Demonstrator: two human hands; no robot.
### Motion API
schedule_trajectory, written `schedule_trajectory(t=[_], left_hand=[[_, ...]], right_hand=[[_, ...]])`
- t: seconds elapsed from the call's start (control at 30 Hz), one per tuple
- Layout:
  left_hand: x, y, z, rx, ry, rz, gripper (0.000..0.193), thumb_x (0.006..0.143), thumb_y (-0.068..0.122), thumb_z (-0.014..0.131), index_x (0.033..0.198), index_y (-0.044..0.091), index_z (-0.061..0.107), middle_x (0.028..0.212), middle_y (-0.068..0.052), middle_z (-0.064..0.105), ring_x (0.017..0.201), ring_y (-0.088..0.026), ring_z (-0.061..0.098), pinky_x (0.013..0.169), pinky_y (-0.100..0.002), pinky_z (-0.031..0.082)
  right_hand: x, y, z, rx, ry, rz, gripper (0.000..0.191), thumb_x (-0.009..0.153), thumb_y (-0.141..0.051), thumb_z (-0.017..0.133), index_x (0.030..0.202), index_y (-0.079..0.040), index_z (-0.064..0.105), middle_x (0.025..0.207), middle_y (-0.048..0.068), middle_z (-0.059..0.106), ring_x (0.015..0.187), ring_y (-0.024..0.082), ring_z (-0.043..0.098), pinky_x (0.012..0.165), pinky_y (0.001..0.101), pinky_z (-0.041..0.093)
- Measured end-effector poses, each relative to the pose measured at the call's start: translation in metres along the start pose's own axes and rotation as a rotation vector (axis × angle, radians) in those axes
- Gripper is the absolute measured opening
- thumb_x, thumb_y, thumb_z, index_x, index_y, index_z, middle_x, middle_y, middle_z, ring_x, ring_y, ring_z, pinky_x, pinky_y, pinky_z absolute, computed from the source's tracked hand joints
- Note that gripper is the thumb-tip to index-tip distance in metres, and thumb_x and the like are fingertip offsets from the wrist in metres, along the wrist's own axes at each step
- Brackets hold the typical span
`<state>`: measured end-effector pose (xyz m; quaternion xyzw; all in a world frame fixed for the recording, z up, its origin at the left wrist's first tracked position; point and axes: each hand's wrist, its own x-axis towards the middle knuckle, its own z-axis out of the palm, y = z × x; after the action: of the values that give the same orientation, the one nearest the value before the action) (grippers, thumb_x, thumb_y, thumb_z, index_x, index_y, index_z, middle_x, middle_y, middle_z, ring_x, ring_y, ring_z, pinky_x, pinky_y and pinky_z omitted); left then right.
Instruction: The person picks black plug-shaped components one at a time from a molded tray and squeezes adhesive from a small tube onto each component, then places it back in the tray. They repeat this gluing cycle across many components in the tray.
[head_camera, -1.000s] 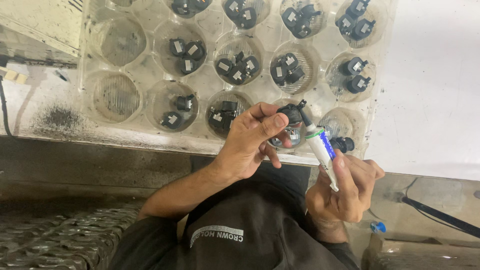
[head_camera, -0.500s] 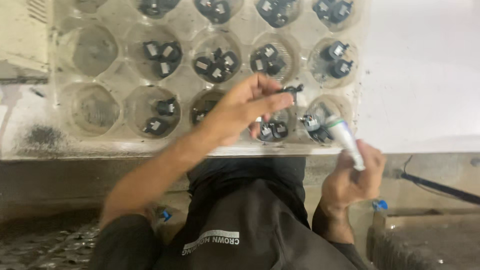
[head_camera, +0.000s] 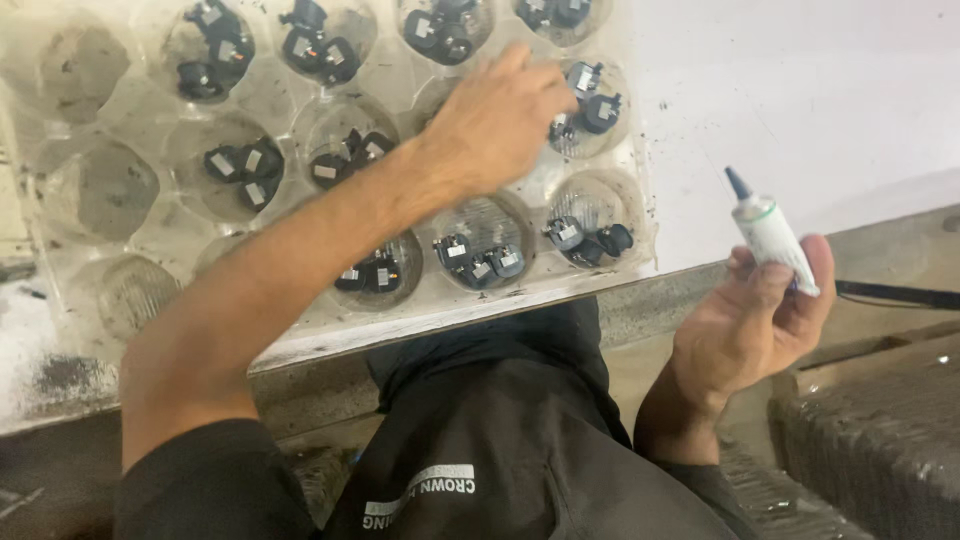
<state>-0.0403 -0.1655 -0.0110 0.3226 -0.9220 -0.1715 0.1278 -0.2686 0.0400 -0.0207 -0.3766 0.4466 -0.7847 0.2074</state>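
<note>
Left hand (head_camera: 500, 125) moved up over clear tray (head_camera: 90, 200), grip unclear; right hand (head_camera: 750, 320) clasps white tube (head_camera: 775, 240) off-tray.

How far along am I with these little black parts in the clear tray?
Most round cups of the clear plastic tray already hold small black parts. In hand: the left hand reaches over a cup near the tray's right edge, and the right hand holds a small white tube with a dark nozzle, away from the tray. Left: the cups on the tray's left side look empty.
</note>
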Motion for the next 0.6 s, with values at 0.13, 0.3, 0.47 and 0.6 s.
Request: schedule_trajectory(t=[0.13,0.3,0.47,0.6], left_hand=[[-0.001,0.059,0.012,-0.312,-0.235,0.051,0.026,0.093,0.024,0.067,0.118,0.018,0.074,0.119,-0.001,0.071,0.112,-0.026,0.056,0.104,-0.049,0.043],[0.014,0.093,0.023,-0.079,-0.43,0.114,0.037,0.09,0.034,0.072,0.122,0.014,0.07,0.118,-0.005,0.071,0.12,-0.028,0.057,0.105,-0.049,0.047],[-0.028,0.09,-0.002,-0.477,0.185,0.006,0.035,0.099,0.03,0.069,0.126,0.007,0.068,0.119,-0.013,0.066,0.114,-0.03,0.064,0.097,-0.045,0.055],[-0.097,0.142,-0.005,-0.906,0.41,-0.105,0.033,0.102,0.02,0.069,0.132,0.006,0.065,0.125,-0.008,0.068,0.108,-0.021,0.07,0.095,-0.034,0.061]], right_hand=[[0.015,-0.007,0.01,0.157,-0.018,0.197,0.044,0.117,-0.021,0.064,0.149,0.006,0.049,0.117,0.015,0.064,0.099,0.019,0.064,0.08,0.0299,0.049],[0.021,-0.022,0.026,0.345,0.022,0.371,0.052,0.113,-0.021,0.061,0.156,-0.001,0.039,0.124,0.01,0.059,0.099,0.016,0.062,0.081,0.0321,0.052],[0.002,-0.013,0.041,0.146,-0.051,0.152,0.047,0.119,-0.022,0.063,0.153,0.007,0.047,0.116,0.013,0.06,0.093,0.015,0.059,0.082,0.0286,0.051],[-0.035,-0.013,0.062,0.011,-0.021,0.174,0.047,0.114,-0.022,0.062,0.148,0.008,0.05,0.115,0.015,0.064,0.085,0.012,0.057,0.072,0.0254,0.047]])
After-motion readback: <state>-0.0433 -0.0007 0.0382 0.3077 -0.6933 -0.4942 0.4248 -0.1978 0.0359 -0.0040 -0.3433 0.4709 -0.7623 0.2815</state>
